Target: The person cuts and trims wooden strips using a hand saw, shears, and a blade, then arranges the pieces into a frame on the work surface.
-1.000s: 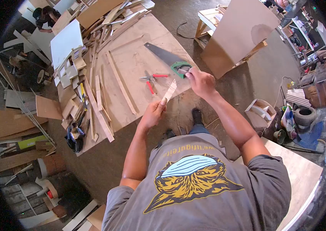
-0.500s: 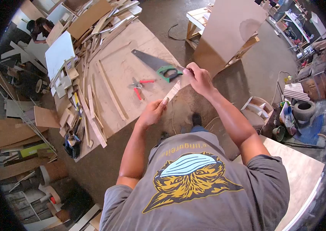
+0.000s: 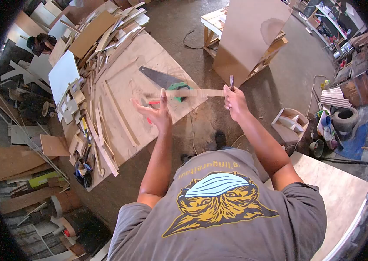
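Note:
A thin wooden strip (image 3: pixel 197 92) stretches level between my hands above the table corner. My right hand (image 3: pixel 237 105) is closed around its right end, and a slim dark tool (image 3: pixel 232 81) sticks up from the same grip; its kind does not show. My left hand (image 3: pixel 161 115) is open, fingers spread, thumb upright at the strip's blurred left end. Behind the strip lies a handsaw (image 3: pixel 160 79) with a green handle, partly covered. Red-handled pliers (image 3: pixel 152 103) lie near my left fingers, partly hidden.
The plywood table (image 3: pixel 127 65) carries long wooden strips (image 3: pixel 121 113) and a heap of offcuts (image 3: pixel 95 35) on its left. A large brown board (image 3: pixel 249 39) leans beyond its right corner. A person (image 3: pixel 40 43) is at the far left. A tire (image 3: pixel 346 119) lies right.
The strip has swung from slanting to level, its right end now in my right hand. My left hand has opened and risen. My right hand has lowered slightly.

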### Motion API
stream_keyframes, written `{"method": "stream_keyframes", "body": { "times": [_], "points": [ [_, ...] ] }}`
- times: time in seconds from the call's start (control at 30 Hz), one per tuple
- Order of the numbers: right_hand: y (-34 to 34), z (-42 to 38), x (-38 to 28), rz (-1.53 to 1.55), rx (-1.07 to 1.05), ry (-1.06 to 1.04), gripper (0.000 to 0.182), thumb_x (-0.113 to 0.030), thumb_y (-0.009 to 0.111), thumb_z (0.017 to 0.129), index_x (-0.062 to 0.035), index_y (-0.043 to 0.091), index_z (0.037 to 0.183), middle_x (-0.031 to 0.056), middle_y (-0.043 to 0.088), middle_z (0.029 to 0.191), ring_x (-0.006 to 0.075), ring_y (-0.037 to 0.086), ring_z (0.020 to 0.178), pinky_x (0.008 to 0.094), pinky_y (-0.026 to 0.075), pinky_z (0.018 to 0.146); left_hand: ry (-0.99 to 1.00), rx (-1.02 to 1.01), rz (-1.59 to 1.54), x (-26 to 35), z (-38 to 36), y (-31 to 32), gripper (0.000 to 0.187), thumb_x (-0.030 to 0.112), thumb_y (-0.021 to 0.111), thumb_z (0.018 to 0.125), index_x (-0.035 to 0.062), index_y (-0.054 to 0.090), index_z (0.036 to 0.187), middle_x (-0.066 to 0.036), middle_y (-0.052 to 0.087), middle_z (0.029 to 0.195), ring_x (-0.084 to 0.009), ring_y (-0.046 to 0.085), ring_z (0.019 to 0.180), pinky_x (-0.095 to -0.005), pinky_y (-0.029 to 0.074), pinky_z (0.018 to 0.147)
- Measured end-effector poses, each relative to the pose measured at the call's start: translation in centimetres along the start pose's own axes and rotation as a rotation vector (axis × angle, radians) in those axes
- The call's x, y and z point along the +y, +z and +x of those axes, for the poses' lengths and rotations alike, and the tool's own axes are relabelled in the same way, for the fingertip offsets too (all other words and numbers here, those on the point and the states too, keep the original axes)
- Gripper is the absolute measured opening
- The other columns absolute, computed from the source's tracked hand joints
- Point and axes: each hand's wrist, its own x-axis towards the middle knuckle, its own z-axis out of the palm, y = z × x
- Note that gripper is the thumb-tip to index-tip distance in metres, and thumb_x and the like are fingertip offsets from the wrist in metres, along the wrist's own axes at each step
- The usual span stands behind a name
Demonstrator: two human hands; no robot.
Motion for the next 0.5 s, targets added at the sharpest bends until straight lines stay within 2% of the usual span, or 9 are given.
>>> {"method": "stream_keyframes", "body": {
  "times": [0.03, 0.1, 0.2, 0.23, 0.3, 0.33, 0.37, 0.47, 0.5],
  "points": [
    [-0.3, 0.0, 0.5, 0.021, 0.002, 0.029, 0.029, -0.03, 0.066, 0.104, -0.0168, 0.05, 0.084, -0.0087, 0.044, 0.063, 0.0048, 0.038, 0.047, 0.0269, 0.027, 0.041, -0.101, -0.003, -0.122, -1.2, -0.3, 1.0, 0.072, 0.033, 0.078, 0.095, -0.0053, 0.041, 0.144, -0.022, 0.056, 0.138, -0.0336, 0.053, 0.129, -0.0442, 0.047, 0.101],
    [-0.7, -0.1, 1.0, 0.059, 0.003, 0.085, 0.03, -0.032, 0.066, 0.104, -0.0174, 0.049, 0.083, -0.0086, 0.044, 0.064, 0.0045, 0.039, 0.049, 0.0266, 0.028, 0.042, -0.28, -0.191, -0.488, -2.8, -0.2, 2.8, 0.062, 0.036, 0.067, 0.103, -0.0028, 0.04, 0.144, -0.018, 0.061, 0.123, -0.0307, 0.059, 0.116, -0.0435, 0.048, 0.1],
    [-0.3, -0.6, 1.8, -0.271, 0.102, 0.115, 0.024, -0.033, 0.063, 0.106, -0.0162, 0.054, 0.091, -0.0078, 0.043, 0.065, 0.006, 0.038, 0.05, 0.0268, 0.03, 0.045, -0.518, -0.252, -0.956, 3.0, 0.4, 4.3, 0.048, 0.04, 0.047, 0.112, 0.0007, 0.042, 0.139, -0.012, 0.064, 0.096, -0.027, 0.066, 0.09, -0.0418, 0.054, 0.089],
    [0.0, -0.7, 2.2, -0.383, 0.132, 0.125, 0.023, -0.033, 0.063, 0.106, -0.0157, 0.056, 0.093, -0.0075, 0.042, 0.065, 0.0065, 0.038, 0.05, 0.0269, 0.031, 0.046, -0.525, -0.285, -0.891, 4.0, 0.5, 4.3, 0.046, 0.041, 0.042, 0.113, 0.0012, 0.044, 0.136, -0.01, 0.061, 0.089, -0.0246, 0.064, 0.08, -0.0401, 0.054, 0.082],
    [-0.6, 0.7, 4.0, -0.659, 0.204, -0.143, 0.022, -0.03, 0.061, 0.106, -0.0083, 0.062, 0.1, -0.0006, 0.052, 0.072, 0.0148, 0.048, 0.057, 0.0329, 0.039, 0.053, -0.536, -0.35, -0.76, 5.1, 0.8, 4.0, 0.046, 0.044, 0.033, 0.115, 0.0023, 0.047, 0.128, -0.007, 0.056, 0.076, -0.0198, 0.061, 0.06, -0.0365, 0.056, 0.067],
    [-1.3, 1.4, 4.1, -0.705, 0.189, -0.246, 0.023, -0.029, 0.061, 0.105, -0.0053, 0.063, 0.103, 0.006, 0.061, 0.078, 0.0227, 0.057, 0.063, 0.0382, 0.045, 0.059, -0.5, -0.361, -0.768, 5.5, 0.8, 4.2, 0.046, 0.044, 0.033, 0.115, 0.0018, 0.049, 0.12, -0.005, 0.051, 0.067, -0.0144, 0.048, 0.044, -0.0326, 0.048, 0.046],
    [-1.9, 2.2, 4.4, -0.749, 0.175, -0.348, 0.025, -0.027, 0.062, 0.104, -0.0023, 0.065, 0.106, 0.0125, 0.069, 0.084, 0.0306, 0.067, 0.069, 0.0435, 0.05, 0.065, -0.468, -0.404, -0.76, 5.0, 0.7, 4.2, 0.046, 0.044, 0.032, 0.115, 0.0016, 0.05, 0.12, -0.005, 0.05, 0.065, -0.0136, 0.045, 0.042, -0.0315, 0.047, 0.044],
    [4.3, -1.2, -0.6, -0.884, 0.017, -0.601, 0.022, -0.023, 0.063, 0.103, -0.0043, 0.066, 0.113, 0.018, 0.071, 0.092, 0.0343, 0.07, 0.076, 0.0443, 0.053, 0.067, -0.384, -0.518, -0.727, 3.7, -0.5, 4.0, 0.045, 0.042, 0.031, 0.115, 0.0022, 0.052, 0.115, -0.001, 0.043, 0.057, -0.0105, 0.037, 0.037, -0.0272, 0.038, 0.037],
    [5.9, -1.2, -1.1, -0.863, -0.019, -0.773, 0.021, -0.023, 0.064, 0.102, -0.0053, 0.066, 0.114, 0.0173, 0.072, 0.094, 0.0336, 0.072, 0.078, 0.0437, 0.054, 0.067, -0.371, -0.561, -0.701, 3.6, -0.7, 3.9, 0.043, 0.041, 0.032, 0.115, 0.0028, 0.052, 0.113, 0.0, 0.043, 0.057, -0.0094, 0.038, 0.038, -0.0265, 0.037, 0.038]
  ]
}}
